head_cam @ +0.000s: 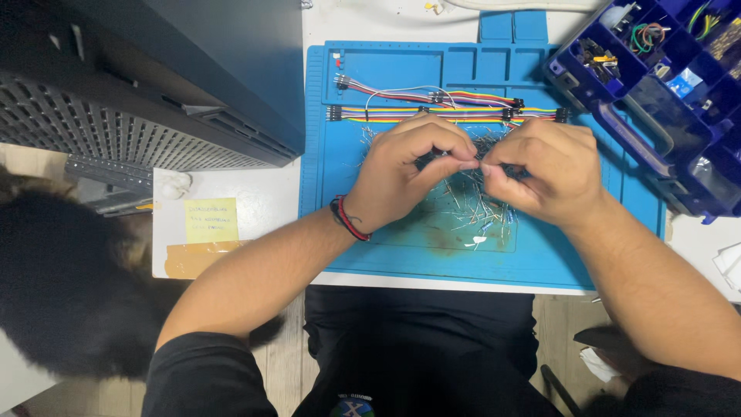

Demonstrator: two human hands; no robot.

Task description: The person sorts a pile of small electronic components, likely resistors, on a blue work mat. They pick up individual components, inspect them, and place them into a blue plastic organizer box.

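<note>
We look straight down at a white counter (255,201) from a camera on our head. To our left stands a large dark computer case (154,77) with a grey perforated panel. In the middle lies a blue silicone work mat (340,239) with moulded compartments along its far edge. To the right sits an open dark blue parts organiser (656,93), its cells full of small components and coiled wire.

Across the far part of the mat lie 2 rainbow ribbon jumper cables (455,113) with black end connectors, stretched left to right. Nearer us, a loose heap of thin metal pins (471,208) is scattered over the mat.

Our 2 hands meet just above that heap. Our left hand (405,174), with a red and black wristband (349,220), curls its fingers and thumb around a small black connector piece (432,158). Our right hand (552,174) pinches the other end of what seems the same dark part, thumb and forefinger closed tight. Most of the part is hidden by our fingers.

We judge this piece very light, stiff and small, with thin pins that would bend easily. It is best held by its plastic body, between fingertips, never by the pins.

A yellow sticky note (211,220) lies on the counter to the left.
</note>
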